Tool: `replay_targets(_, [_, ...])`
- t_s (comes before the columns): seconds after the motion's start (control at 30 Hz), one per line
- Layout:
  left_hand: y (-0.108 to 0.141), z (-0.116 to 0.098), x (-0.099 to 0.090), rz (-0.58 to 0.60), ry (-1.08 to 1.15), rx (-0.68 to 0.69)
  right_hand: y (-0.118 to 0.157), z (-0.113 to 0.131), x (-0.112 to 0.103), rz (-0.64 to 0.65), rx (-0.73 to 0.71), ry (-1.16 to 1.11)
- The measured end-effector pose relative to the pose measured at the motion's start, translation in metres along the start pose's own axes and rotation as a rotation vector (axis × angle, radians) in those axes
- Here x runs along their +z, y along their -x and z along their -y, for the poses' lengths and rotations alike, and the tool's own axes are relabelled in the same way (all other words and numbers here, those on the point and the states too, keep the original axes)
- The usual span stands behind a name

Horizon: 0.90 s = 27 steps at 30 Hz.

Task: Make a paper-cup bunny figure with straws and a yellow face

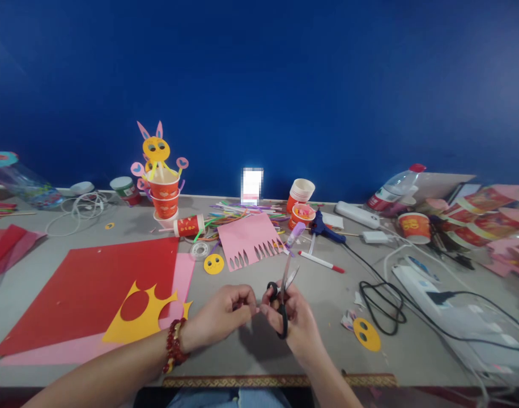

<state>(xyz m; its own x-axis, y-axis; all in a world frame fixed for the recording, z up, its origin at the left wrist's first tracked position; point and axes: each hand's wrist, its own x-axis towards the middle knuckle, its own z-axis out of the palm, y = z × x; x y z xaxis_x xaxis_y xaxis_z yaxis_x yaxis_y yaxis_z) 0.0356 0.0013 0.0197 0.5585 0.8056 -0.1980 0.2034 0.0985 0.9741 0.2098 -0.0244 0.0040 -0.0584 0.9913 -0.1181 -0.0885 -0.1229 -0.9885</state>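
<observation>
In my right hand point(300, 326) is a pair of scissors point(283, 324) with black handles, its blades spread and pointing away from me. My left hand point(223, 314), with a red bead bracelet at the wrist, has its thumb and fingers pinched together. Its fingertips meet those of my right hand around something tiny and pinkish, too small to name. Beyond the hands lies a pink paper sheet point(246, 238) with leaf-shaped cut-outs along its near edge. Beside that sheet is a yellow smiley disc point(214, 264).
Red paper point(93, 283) and a yellow sheet with round holes point(151, 309) lie left. A stacked-cup figure point(165, 198) stands behind. To the right are a blue glue gun point(325, 229), a red-capped marker point(321, 262), black cable point(382, 317), a yellow face disc point(367, 334) and a power strip point(446, 311).
</observation>
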Motion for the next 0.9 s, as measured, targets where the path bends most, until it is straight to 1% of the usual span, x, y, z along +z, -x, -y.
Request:
replay_targets(0.1, [0.0, 0.001, -0.002, -0.028, 0.0, 0.037, 0.004, -0.002, -0.004, 0.003, 0.015, 0.003])
replay_targets(0.17, [0.001, 0.001, -0.004, -0.044, 0.01, 0.042, 0.01, -0.004, -0.01, 0.045, 0.052, 0.026])
replay_targets(0.23, [0.001, 0.001, -0.006, -0.061, 0.013, 0.039, 0.017, -0.005, -0.017, 0.158, 0.115, 0.041])
replay_targets(0.3, [0.002, 0.0, -0.008, -0.067, 0.013, 0.064, 0.024, -0.007, -0.024, 0.293, 0.18, 0.05])
replay_targets(0.33, [0.001, 0.0, -0.01, -0.062, 0.017, 0.091, 0.027, -0.009, -0.027, 0.343, 0.202, 0.054])
replay_targets(0.4, [0.0, -0.002, -0.011, -0.048, 0.036, 0.138, 0.032, -0.012, -0.031, 0.398, 0.239, 0.061])
replay_targets(0.47, [-0.002, -0.003, -0.011, -0.031, 0.058, 0.163, 0.035, -0.014, -0.033, 0.423, 0.271, 0.062])
replay_targets(0.57, [-0.004, -0.003, -0.011, -0.023, 0.087, 0.168, 0.035, -0.016, -0.033, 0.425, 0.299, 0.046])
replay_targets(0.9, [-0.002, -0.005, -0.011, -0.039, 0.062, 0.118, 0.032, -0.019, -0.032, 0.425, 0.292, 0.046])
